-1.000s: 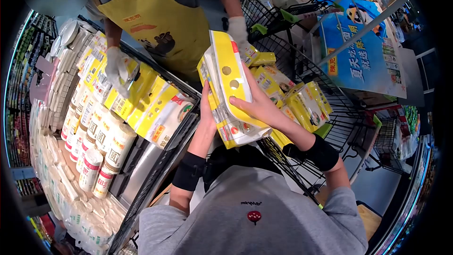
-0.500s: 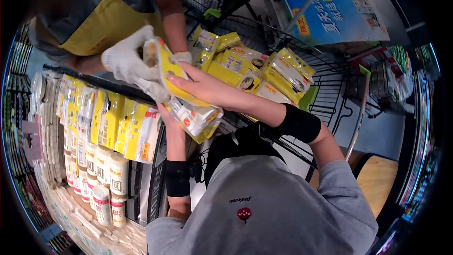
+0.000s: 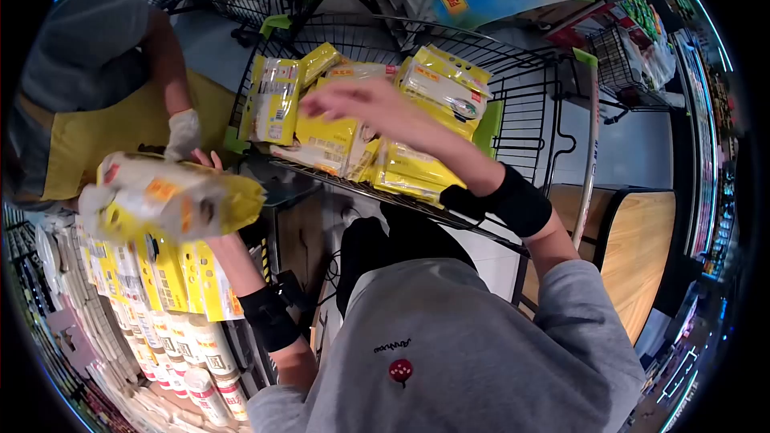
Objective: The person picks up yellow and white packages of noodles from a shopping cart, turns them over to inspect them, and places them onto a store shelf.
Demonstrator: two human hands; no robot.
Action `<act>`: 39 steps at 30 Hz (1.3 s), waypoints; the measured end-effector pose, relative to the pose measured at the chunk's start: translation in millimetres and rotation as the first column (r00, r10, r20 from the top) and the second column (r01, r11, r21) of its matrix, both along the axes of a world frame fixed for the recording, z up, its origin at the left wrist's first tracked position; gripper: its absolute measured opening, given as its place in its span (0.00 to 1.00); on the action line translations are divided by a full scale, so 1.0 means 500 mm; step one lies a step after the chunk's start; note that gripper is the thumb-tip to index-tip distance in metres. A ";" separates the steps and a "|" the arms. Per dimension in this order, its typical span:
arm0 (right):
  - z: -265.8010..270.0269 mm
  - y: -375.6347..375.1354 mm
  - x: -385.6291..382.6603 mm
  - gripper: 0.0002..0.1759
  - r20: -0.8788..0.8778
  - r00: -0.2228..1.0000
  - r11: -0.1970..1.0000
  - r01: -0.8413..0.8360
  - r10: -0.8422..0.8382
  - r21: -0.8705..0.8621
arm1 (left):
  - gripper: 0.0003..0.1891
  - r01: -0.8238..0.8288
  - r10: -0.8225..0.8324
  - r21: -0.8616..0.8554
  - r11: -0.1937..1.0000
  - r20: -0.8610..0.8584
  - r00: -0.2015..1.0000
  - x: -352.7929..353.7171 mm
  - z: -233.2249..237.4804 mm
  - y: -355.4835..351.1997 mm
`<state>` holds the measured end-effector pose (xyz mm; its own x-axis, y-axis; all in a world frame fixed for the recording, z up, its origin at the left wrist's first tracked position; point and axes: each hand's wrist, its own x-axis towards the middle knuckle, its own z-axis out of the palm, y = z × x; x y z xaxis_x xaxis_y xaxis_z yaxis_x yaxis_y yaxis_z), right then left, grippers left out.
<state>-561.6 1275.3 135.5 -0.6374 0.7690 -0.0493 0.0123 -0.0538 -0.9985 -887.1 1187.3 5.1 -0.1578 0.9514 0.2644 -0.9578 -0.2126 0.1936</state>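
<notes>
A yellow-and-white food packet (image 3: 172, 196), blurred by motion, lies across my left hand (image 3: 210, 160). Only some fingertips show beyond its upper edge; the palm is hidden behind it. At its far left end a co-worker's white-gloved hand (image 3: 92, 202) touches the packet, while the other gloved hand (image 3: 184, 133) is just above it. My right hand (image 3: 357, 104) is over the shopping cart (image 3: 529, 124), fingers stretched to the left, smeared, and holding nothing. Beneath it in the cart lie several similar yellow packets (image 3: 325, 144).
Left of me, a shelf holds upright yellow packets (image 3: 192, 273) above white cylindrical packs (image 3: 212, 345). The co-worker in a yellow apron (image 3: 104, 140) stands at the upper left. A wooden counter (image 3: 634, 265) is at the right, another cart (image 3: 257, 0) behind.
The packet has moved left and down, toward the shelf, with my left hand. My right hand has let go of it and is over the cart. The view has shifted.
</notes>
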 end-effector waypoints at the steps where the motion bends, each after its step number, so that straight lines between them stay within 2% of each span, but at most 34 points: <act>1: -0.086 0.082 0.091 0.19 0.054 0.966 0.966 0.256 -0.254 -0.038 | 0.31 -0.026 0.025 -0.044 0.999 -0.025 0.999 0.009 0.008 0.017; 2: -0.132 0.120 0.149 0.17 0.142 0.910 0.913 0.403 -0.391 -0.067 | 0.31 -0.444 0.383 -0.489 0.751 -0.225 0.896 0.119 0.150 0.021; 3: -0.205 0.163 0.217 0.15 0.177 0.862 0.863 0.495 -0.475 -0.098 | 0.31 -0.420 0.369 -0.438 0.795 -0.202 0.907 0.100 0.121 0.012; 4: -0.263 0.189 0.270 0.16 0.406 0.683 0.751 0.660 -0.607 0.012 | 0.31 -0.448 0.371 -0.495 0.745 -0.250 0.894 0.105 0.093 0.003; 5: -0.331 0.218 0.331 0.17 0.597 0.527 0.747 0.635 -0.605 0.196 | 0.31 -0.475 0.368 -0.546 0.690 -0.300 0.880 0.112 0.076 0.001; 6: -0.397 0.237 0.381 0.18 0.733 0.324 0.748 0.553 -0.598 0.366 | 0.29 -0.426 0.361 -0.620 0.659 -0.236 0.902 0.147 0.083 0.003; 7: -0.453 0.239 0.413 0.19 0.725 0.250 0.722 0.515 -0.642 0.461 | 0.30 -0.362 0.259 -0.660 0.659 -0.253 0.932 0.151 0.040 0.000; 9: -0.553 0.244 0.456 0.20 0.681 0.110 0.656 0.414 -0.724 0.631 | 0.28 -0.255 0.158 -0.782 0.569 -0.200 0.967 0.194 0.007 0.019; 11: -0.642 0.245 0.482 0.20 0.713 0.129 0.691 0.412 -0.689 0.594 | 0.26 -0.250 0.049 -0.776 0.579 -0.274 0.961 0.241 -0.017 0.044; 13: -0.676 0.254 0.492 0.19 0.755 0.160 0.732 0.435 -0.636 0.524 | 0.21 -0.235 -0.055 -0.783 0.576 -0.324 0.944 0.288 -0.021 0.076; 15: -0.668 0.248 0.487 0.18 0.805 0.204 0.775 0.477 -0.557 0.415 | 0.18 -0.168 -0.135 -0.760 0.628 -0.319 0.938 0.328 -0.033 0.101; 17: -0.658 0.252 0.498 0.14 0.804 0.224 0.788 0.458 -0.550 0.412 | 0.16 -0.073 -0.191 -0.771 0.632 -0.246 0.950 0.365 -0.038 0.121; 19: -0.688 0.257 0.527 0.11 0.823 0.266 0.823 0.438 -0.502 0.361 | 0.15 -0.042 -0.259 -0.777 0.628 -0.260 0.930 0.405 -0.032 0.137; 22: -0.632 0.230 0.510 0.07 0.623 0.337 0.703 0.222 -0.706 0.676 | 0.14 0.037 -0.355 -0.806 0.591 -0.219 0.909 0.450 -0.031 0.154; 25: -0.490 0.163 0.468 0.05 0.586 0.474 0.728 0.195 -0.657 0.657 | 0.15 0.236 -0.552 -0.794 0.560 -0.145 0.821 0.474 -0.063 0.162; 26: -0.461 0.135 0.455 0.05 0.610 0.486 0.745 0.143 -0.626 0.652 | 0.16 0.319 -0.595 -0.794 0.517 -0.065 0.801 0.483 -0.077 0.164; 28: -0.403 0.081 0.428 0.05 0.660 0.503 0.772 0.023 -0.558 0.636 | 0.14 0.312 -0.643 -0.840 0.444 -0.057 0.763 0.482 -0.137 0.167; 29: -0.352 0.053 0.404 0.06 0.643 0.515 0.737 -0.033 -0.567 0.675 | 0.13 0.304 -0.664 -0.860 0.410 -0.052 0.746 0.477 -0.156 0.167; 30: -0.284 0.036 0.378 0.06 0.623 0.527 0.690 -0.092 -0.578 0.718 | 0.15 0.215 -0.671 -0.885 0.414 -0.137 0.729 0.471 -0.157 0.173; 31: -0.221 0.026 0.362 0.06 0.603 0.540 0.638 -0.149 -0.588 0.755 | 0.16 0.133 -0.695 -0.873 0.470 -0.273 0.665 0.458 -0.163 0.183; 33: -0.102 0.000 0.359 0.10 0.478 0.615 0.436 -0.231 -0.627 0.870 | 0.20 -0.011 -0.706 -0.813 0.583 -0.513 0.489 0.428 -0.179 0.207; 34: -0.026 -0.022 0.351 0.12 0.412 0.656 0.342 -0.241 -0.633 0.909 | 0.24 0.054 -0.755 -0.824 0.565 -0.489 0.436 0.424 -0.185 0.226; 35: 0.034 -0.040 0.344 0.13 0.349 0.697 0.245 -0.249 -0.626 0.937 | 0.27 0.337 -0.846 -0.812 0.475 -0.316 0.430 0.440 -0.172 0.230; 36: 0.072 -0.049 0.346 0.16 0.240 0.721 0.145 -0.192 -0.650 0.971 | 0.30 0.599 -0.913 -0.712 0.366 -0.149 0.381 0.463 -0.146 0.230; 37: 0.110 -0.053 0.347 0.18 0.124 0.740 0.037 -0.133 -0.661 0.990 | 0.33 0.798 -0.968 -0.564 0.212 -0.010 0.250 0.486 -0.116 0.230; 38: 0.156 -0.057 0.339 0.19 0.035 0.726 -0.010 -0.059 -0.687 0.998 | 0.34 0.888 -0.983 -0.438 0.137 0.052 0.177 0.525 -0.070 0.214; 39: 0.197 -0.062 0.331 0.19 -0.054 0.706 -0.059 0.017 -0.706 0.998 | 0.35 0.931 -0.980 -0.342 0.125 0.104 0.169 0.567 -0.019 0.189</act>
